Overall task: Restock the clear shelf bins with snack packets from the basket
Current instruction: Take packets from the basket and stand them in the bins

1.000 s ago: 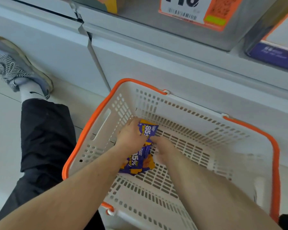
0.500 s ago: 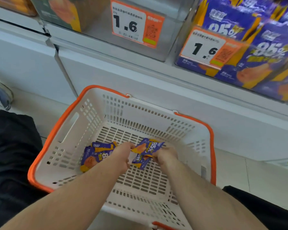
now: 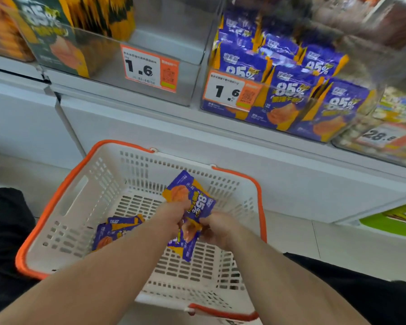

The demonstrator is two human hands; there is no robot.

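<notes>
A white basket with an orange rim (image 3: 63, 181) stands on the floor below the shelf. Over its middle, my left hand (image 3: 174, 215) and my right hand (image 3: 217, 228) together grip a bunch of purple and orange snack packets (image 3: 195, 200), lifted off the basket floor. Two or three more purple packets (image 3: 114, 233) lie in the basket at the left. On the shelf above right, a clear bin (image 3: 288, 97) holds several matching purple packets behind a 1.6 price tag.
A clear bin with green and orange packets (image 3: 56, 41) stands at upper left, its right part bare behind another 1.6 tag (image 3: 150, 68). A bin tagged 28.8 (image 3: 382, 134) sits at far right. Black trouser legs flank the basket. White shelf base behind.
Both hands have risen from the basket floor with the bunch of purple packets. The view has tilted up, so the shelf bins now show fully.
</notes>
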